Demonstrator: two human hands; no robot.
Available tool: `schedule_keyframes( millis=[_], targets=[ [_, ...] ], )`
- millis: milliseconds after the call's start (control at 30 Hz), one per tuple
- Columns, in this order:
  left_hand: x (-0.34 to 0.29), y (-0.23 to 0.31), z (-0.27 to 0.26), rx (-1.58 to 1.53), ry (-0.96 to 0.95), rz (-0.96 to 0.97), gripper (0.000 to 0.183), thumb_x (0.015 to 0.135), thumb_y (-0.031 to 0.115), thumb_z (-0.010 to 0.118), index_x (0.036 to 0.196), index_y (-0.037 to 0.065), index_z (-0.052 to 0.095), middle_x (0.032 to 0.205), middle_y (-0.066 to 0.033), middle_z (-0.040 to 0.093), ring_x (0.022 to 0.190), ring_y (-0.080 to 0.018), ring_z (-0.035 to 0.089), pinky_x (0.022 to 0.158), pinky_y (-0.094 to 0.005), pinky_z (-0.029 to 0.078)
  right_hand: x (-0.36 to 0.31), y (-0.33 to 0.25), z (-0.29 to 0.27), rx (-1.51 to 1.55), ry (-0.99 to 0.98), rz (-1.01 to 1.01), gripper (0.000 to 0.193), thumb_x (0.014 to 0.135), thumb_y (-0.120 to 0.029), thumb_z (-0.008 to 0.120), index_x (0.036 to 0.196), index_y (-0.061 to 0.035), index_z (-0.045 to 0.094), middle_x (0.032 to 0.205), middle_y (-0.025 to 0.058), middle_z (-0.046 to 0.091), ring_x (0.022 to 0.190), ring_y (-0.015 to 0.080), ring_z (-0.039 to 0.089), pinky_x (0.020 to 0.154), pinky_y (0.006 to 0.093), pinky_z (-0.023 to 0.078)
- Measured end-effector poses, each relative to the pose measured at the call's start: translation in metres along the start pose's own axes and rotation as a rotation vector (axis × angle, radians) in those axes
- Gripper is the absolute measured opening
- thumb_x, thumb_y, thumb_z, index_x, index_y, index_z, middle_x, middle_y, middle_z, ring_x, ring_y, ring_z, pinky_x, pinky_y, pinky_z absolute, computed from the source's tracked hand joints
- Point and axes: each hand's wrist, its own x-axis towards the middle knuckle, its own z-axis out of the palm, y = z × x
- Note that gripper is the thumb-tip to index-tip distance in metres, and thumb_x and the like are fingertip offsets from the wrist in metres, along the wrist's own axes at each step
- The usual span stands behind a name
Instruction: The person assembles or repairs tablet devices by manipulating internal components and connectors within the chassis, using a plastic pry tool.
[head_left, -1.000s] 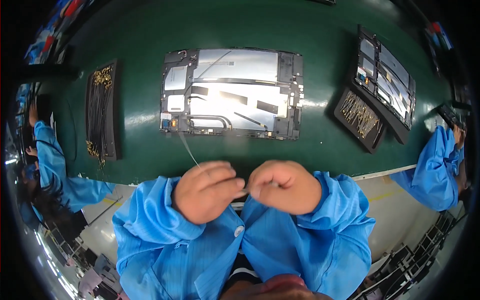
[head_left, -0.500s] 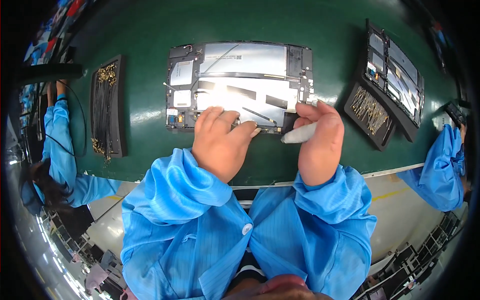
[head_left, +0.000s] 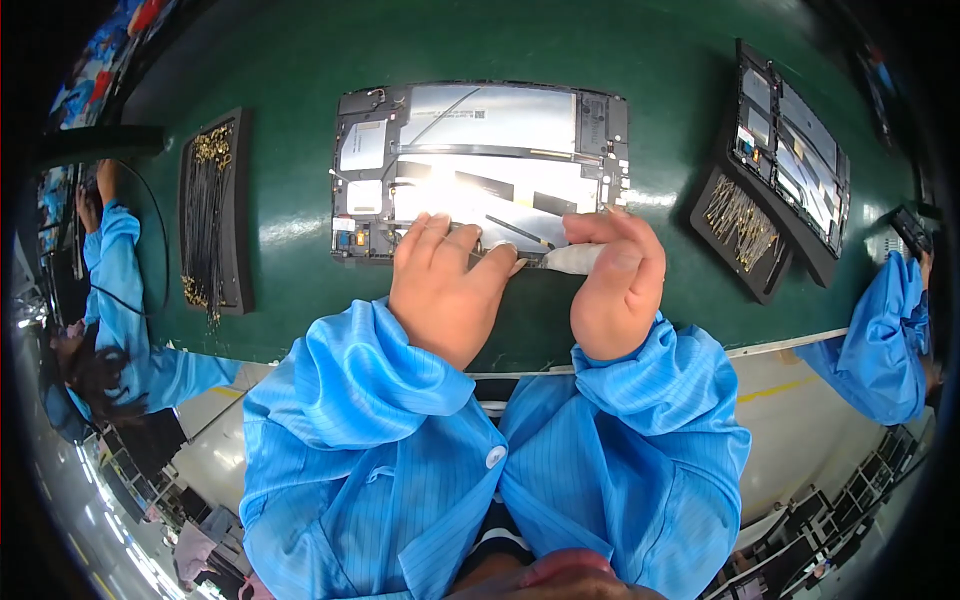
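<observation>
An opened tablet (head_left: 421, 133), with silver battery panels and dark circuit parts, lies face down on the green table in front of me. My left hand (head_left: 447, 285) rests over its near edge, fingers spread on the casing and thumb stretched right along the rim. At the near right part of that edge, my right hand (head_left: 620, 285) is curled, thumb and fingers together. A tapered white piece (head_left: 572, 260) juts left from it, its tip at the rim by my left thumb. Whether this is a finger cover or a wrapped tool, I cannot tell. Glare hides the tablet's middle.
To the left, a black tray (head_left: 243, 200) holds thin black cables (head_left: 205, 215) with gold ends. Another tray (head_left: 764, 288) of cables stands right, partly under a second opened tablet (head_left: 790, 150). People in blue sleeves (head_left: 120, 270) work at both sides.
My right hand has moved left, bringing the white piece's tip to the tablet's edge near my left thumb. My left hand has hardly shifted. The person at left has moved an arm.
</observation>
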Motion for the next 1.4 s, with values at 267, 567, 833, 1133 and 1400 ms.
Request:
schedule_keyframes(
  millis=[267, 567, 833, 1133, 1400],
  targets=[
    [0.0, 0.002, -0.001, 0.009, -0.014, 0.007, 0.015, 0.065, 0.017, 0.06, 0.079, 0.012, 0.06, 0.084, -0.0118, 0.055, 0.087, -0.0317, 0.049, 0.085, -0.0432, 0.034, 0.003, -0.004, -0.001, -0.174, -0.146, -0.031, 0.018, 0.076, -0.019, 0.054, 0.083, -0.0028, 0.053, 0.076, 0.0106, 0.057, 0.067, 0.0226, 0.055, 0.063, 0.03, 0.043],
    [0.001, -0.007, -0.001, 0.009, -0.042, 0.042, 0.018, 0.063, 0.013, 0.056, 0.081, 0.013, 0.059, 0.081, -0.0092, 0.055, 0.088, -0.0289, 0.048, 0.083, -0.0411, 0.035, 0.028, -0.017, 0.008, -0.305, -0.35, -0.115, 0.02, 0.076, -0.022, 0.051, 0.075, -0.0024, 0.053, 0.067, 0.0114, 0.057, 0.059, 0.0274, 0.053, 0.055, 0.0332, 0.042],
    [-0.03, -0.117, -0.035, -0.482, 0.078, -0.866, 0.038, 0.078, 0.033, 0.051, 0.101, 0.003, 0.053, 0.078, -0.0077, 0.056, 0.066, -0.0152, 0.048, 0.06, -0.0272, 0.039, 0.047, -0.023, -0.045, 0.117, 0.015, 0.7, 0.03, 0.081, -0.026, 0.047, 0.095, 0.0009, 0.048, 0.06, 0.0029, 0.049, 0.049, 0.0087, 0.045, 0.043, 0.0208, 0.037],
    [-0.014, -0.113, -0.045, -1.194, 0.165, -1.259, 0.03, 0.079, 0.032, 0.05, 0.085, 0.003, 0.052, 0.075, -0.0019, 0.052, 0.062, -0.0098, 0.045, 0.057, -0.0192, 0.038, 0.025, -0.025, -0.04, -0.083, -0.529, 1.197, 0.053, 0.074, -0.049, 0.048, 0.091, 0.0015, 0.047, 0.064, 0.0042, 0.045, 0.049, 0.0096, 0.043, 0.039, 0.0214, 0.036],
    [-0.003, -0.044, -0.046, -2.058, -0.256, -0.939, 0.033, 0.085, 0.028, 0.038, 0.106, 0.002, 0.043, 0.1, -0.0116, 0.052, 0.084, -0.0186, 0.054, 0.067, -0.0278, 0.048, 0.024, -0.028, 0.039, 0.428, -0.504, 1.203, 0.049, 0.074, -0.049, 0.05, 0.078, -0.0004, 0.044, 0.061, 0.0046, 0.044, 0.046, 0.0105, 0.041, 0.038, 0.0215, 0.036]
  ],
)
